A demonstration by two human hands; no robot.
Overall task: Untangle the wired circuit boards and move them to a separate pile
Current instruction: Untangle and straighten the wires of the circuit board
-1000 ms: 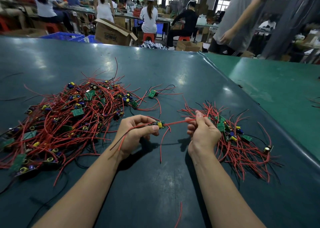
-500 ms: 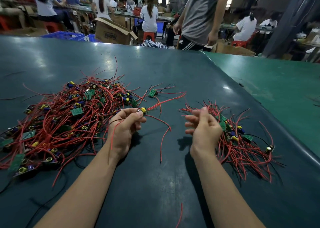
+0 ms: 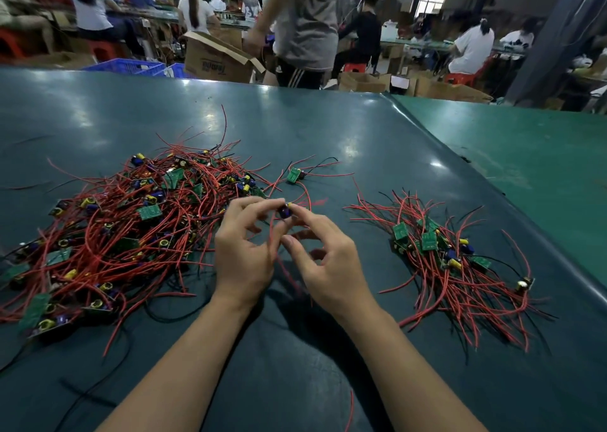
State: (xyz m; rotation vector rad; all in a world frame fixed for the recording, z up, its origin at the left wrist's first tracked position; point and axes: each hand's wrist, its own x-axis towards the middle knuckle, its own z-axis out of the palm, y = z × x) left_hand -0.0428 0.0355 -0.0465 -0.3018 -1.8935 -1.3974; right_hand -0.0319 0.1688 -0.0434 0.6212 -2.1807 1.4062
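Note:
A big tangled pile of small green circuit boards with red wires (image 3: 124, 231) covers the left of the dark green table (image 3: 328, 129). A smaller sorted pile (image 3: 450, 261) lies on the right. Between the piles, my left hand (image 3: 243, 251) and my right hand (image 3: 328, 261) meet above the table. Both pinch one small board with a dark capacitor (image 3: 285, 211) at their fingertips, and its red wires hang down between my palms. A single board (image 3: 294, 175) lies alone just beyond my hands.
A loose red wire (image 3: 350, 408) lies near the table's front edge. A second, lighter green table (image 3: 525, 155) adjoins on the right. Beyond the far edge stand a person in a grey shirt (image 3: 305, 27), an open cardboard box (image 3: 216, 59) and seated workers.
My right hand has left the right pile and come to my left hand. Both now pinch the board, which had been in my left hand alone. A person walked leftward behind the table.

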